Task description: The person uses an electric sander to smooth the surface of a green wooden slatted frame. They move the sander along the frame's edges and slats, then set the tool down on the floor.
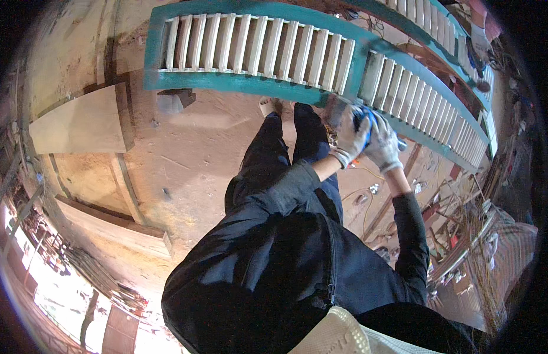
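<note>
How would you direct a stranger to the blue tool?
Up top, find the nearer teal frame with pale slats. Near its lower edge, the left hand and right hand meet. The blue tool between them stands out against whitish gloves.

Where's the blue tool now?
In the head view, the blue tool is right of centre, held between left hand and right hand, by the teal frame.

Brownish flr (197, 171) (dusty-looking), v. bright light (67, 310) lwr L
</note>
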The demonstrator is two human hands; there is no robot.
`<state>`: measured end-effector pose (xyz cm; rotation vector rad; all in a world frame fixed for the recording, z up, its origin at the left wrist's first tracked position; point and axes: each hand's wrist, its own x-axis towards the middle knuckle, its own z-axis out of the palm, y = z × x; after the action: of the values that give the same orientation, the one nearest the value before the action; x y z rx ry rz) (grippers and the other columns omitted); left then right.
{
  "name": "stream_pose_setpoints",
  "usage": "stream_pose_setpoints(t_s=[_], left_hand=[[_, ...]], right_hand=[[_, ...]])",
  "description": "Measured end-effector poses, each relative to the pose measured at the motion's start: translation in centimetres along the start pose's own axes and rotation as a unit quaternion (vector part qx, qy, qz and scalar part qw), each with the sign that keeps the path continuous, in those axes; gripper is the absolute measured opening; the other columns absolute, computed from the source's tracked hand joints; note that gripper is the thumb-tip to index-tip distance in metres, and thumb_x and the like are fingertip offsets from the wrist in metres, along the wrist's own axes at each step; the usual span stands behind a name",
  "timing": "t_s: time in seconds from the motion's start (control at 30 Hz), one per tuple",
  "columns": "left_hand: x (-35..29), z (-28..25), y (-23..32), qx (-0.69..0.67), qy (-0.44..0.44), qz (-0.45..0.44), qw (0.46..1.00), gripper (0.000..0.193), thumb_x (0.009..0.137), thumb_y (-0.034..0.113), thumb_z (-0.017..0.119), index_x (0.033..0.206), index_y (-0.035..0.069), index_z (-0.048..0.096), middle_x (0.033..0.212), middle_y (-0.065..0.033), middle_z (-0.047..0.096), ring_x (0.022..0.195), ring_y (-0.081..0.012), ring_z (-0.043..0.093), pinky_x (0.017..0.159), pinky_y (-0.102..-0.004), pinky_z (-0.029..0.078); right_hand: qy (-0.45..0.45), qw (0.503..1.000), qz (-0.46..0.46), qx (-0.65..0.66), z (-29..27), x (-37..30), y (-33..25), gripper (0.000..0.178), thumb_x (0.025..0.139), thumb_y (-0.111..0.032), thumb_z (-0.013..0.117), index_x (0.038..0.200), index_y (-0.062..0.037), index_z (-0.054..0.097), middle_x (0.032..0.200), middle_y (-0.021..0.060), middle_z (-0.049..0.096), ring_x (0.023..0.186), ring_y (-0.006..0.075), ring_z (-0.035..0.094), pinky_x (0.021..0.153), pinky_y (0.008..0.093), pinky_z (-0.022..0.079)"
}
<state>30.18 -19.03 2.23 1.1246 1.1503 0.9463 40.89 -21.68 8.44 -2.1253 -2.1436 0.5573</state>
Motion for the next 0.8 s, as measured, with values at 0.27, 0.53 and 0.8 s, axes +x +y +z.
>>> stream_pose_setpoints(t_s=[0.27, 0.53, 0.8], left_hand=[[7.5, -14.1, -0.6, -0.095, 0.104, -0.043, 0.989, 0.024, 0.096, 0.031, 0.058, 0.095, 0.007, 0.054, 0.095, -0.004, 0.058, 0.086, -0.0156, 0.055, 0.081, -0.0339, 0.047], [13.7, -30.8, 1.8, -0.087, 0.147, -0.105, 0.98, 0.032, 0.1, 0.032, 0.049, 0.117, 0.006, 0.053, 0.113, -0.0076, 0.058, 0.101, -0.0201, 0.056, 0.091, -0.0385, 0.047], [11.7, -25.8, 1.3, -0.064, 0.157, -0.136, 0.976, 0.033, 0.097, 0.033, 0.054, 0.118, 0.007, 0.051, 0.114, -0.007, 0.058, 0.102, -0.0218, 0.058, 0.091, -0.0402, 0.049]], right_hand=[[0.032, 0.998, -0.043, 0.043, 2.2, 10.0, -12.5, 0.049, 0.081, -0.015, 0.055, 0.129, -0.0054, 0.049, 0.122, 0.0178, 0.055, 0.108, 0.0346, 0.056, 0.091, 0.0446, 0.046], [-0.027, 0.988, -0.088, 0.125, 3.7, 19.2, -23.7, 0.031, 0.085, -0.02, 0.057, 0.112, -0.007, 0.059, 0.097, 0.0159, 0.065, 0.088, 0.0317, 0.064, 0.074, 0.0457, 0.052], [0.104, 0.985, -0.108, 0.082, 4.6, 15.3, -18.9, 0.025, 0.085, -0.02, 0.056, 0.106, -0.0064, 0.061, 0.093, 0.0134, 0.068, 0.084, 0.0315, 0.067, 0.066, 0.0444, 0.052]])
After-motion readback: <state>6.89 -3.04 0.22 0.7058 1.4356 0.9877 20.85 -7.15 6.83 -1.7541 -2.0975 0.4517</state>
